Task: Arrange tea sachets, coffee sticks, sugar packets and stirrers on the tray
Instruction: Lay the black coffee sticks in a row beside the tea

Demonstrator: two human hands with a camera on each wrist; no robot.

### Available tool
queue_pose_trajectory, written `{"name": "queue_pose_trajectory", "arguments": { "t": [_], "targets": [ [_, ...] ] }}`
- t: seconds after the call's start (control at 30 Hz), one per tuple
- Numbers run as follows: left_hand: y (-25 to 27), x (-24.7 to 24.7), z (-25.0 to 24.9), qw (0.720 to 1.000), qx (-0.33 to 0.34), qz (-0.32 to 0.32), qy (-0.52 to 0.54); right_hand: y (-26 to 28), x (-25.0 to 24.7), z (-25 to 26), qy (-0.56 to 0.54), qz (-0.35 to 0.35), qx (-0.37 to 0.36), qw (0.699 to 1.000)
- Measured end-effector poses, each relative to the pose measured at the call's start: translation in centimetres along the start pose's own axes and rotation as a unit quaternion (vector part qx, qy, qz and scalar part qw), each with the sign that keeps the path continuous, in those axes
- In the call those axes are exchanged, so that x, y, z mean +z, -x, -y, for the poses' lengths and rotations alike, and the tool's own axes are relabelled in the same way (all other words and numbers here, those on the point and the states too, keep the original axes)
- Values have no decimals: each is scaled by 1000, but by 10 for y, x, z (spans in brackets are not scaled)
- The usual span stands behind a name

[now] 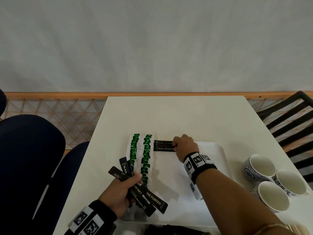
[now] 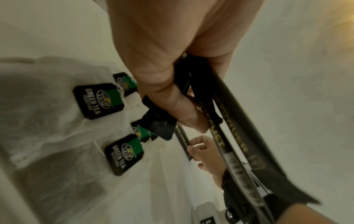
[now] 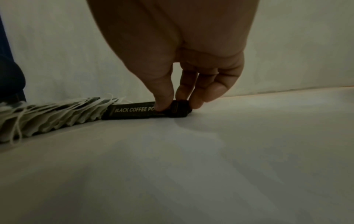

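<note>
Far left, off the table (image 1: 169,116): dark blue upholstered chair (image 1: 25,150).

Left hand (image 1: 122,195), near-left part of the table: fingers and thumb curled round a fanned bundle of black coffee sticks (image 1: 145,195). Printing reads "BLACK" and "COFFEE POWDER". Bundle is held above the near end of the tea rows; stick ends stick out on both sides of the fist. In the left wrist view the thumb (image 2: 172,106) presses the sticks against the curled fingers.

Just right of that hand: two parallel rows of green tea sachets (image 1: 146,158), overlapped like shingles, running near to far along the left part of the white tray (image 1: 218,150). Tags read "GREEN TEA" in the left wrist view. Strings lie loose over the sachets.

Right of the far end of the tea rows: two black coffee sticks on the tray (image 1: 163,145), lying crosswise, left ends touching or just beside the right tea row. Nearer one reads "BLACK COFFEE PO...".

Right hand (image 1: 185,146): grip is a pinch, thumb (image 3: 162,97) and fingertips closed on the right end of the tray sticks, down at the tray surface. Whether it holds one stick or both: cannot tell.

Right edge of table: three blue-patterned white cups (image 1: 272,182), clustered, touching. Beyond them, a black slatted chair (image 1: 291,119).
</note>
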State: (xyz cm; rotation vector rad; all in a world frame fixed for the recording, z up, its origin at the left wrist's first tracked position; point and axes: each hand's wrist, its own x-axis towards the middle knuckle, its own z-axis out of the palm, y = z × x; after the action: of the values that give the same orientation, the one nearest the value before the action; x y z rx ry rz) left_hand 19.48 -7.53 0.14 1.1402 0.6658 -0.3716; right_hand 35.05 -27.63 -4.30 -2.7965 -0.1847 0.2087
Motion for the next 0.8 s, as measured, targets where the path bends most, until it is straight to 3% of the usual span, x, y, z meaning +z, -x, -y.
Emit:
{"name": "queue_pose_trajectory", "arguments": {
  "t": [0.43,0.53,0.63,0.73,0.8],
  "targets": [
    [-2,1,0,1000,-10,-6,20,7,3,7,14,-17,11,1000],
    [-4,2,-2,998,-20,-4,61,18,-6,16,-45,-14,0,999],
    [-6,3,-4,996,-18,-2,90,41,-23,33,-156,106,-59,980],
    [-7,6,-4,996,8,11,85,72,-38,50,-290,273,-81,914],
    [-7,8,-4,997,27,15,75,85,-41,53,-283,301,-98,906]
  ]
}}
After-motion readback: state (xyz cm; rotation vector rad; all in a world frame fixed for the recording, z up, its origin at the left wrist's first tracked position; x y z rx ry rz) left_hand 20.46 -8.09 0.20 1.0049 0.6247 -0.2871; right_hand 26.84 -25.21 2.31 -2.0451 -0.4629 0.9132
